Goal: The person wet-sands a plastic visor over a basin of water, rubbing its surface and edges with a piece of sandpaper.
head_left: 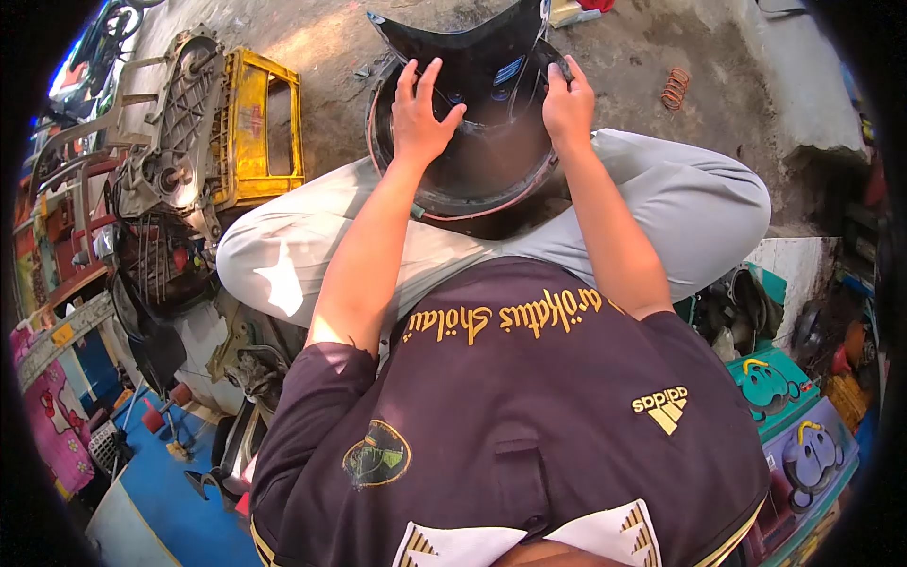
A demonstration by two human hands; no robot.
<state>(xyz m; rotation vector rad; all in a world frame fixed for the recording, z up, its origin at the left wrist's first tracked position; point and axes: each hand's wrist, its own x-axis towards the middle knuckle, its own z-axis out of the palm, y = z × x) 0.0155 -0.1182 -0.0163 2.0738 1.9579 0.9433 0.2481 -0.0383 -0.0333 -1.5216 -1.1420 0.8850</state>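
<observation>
A glossy black curved plastic panel (472, 57), like a motorcycle body part, rests tilted in a round black basin (453, 205) between my crossed legs. It has a concave far edge and a small blue-grey striped mark. My left hand (420, 118) lies over the basin's left side, its fingers spread against the panel's near left part and its thumb pointing inward. On the other side, my right hand (568, 104) is closed around the panel's right edge, with the thumb on top. The undersides of both hands and the basin's bottom are hidden from me.
A yellow plastic crate (255, 128) and a greasy metal engine casing (184, 123) stand to the left. A rusty coil spring (675, 89) lies on the concrete floor at right. Teal and purple plastic boxes (803, 444) are at lower right.
</observation>
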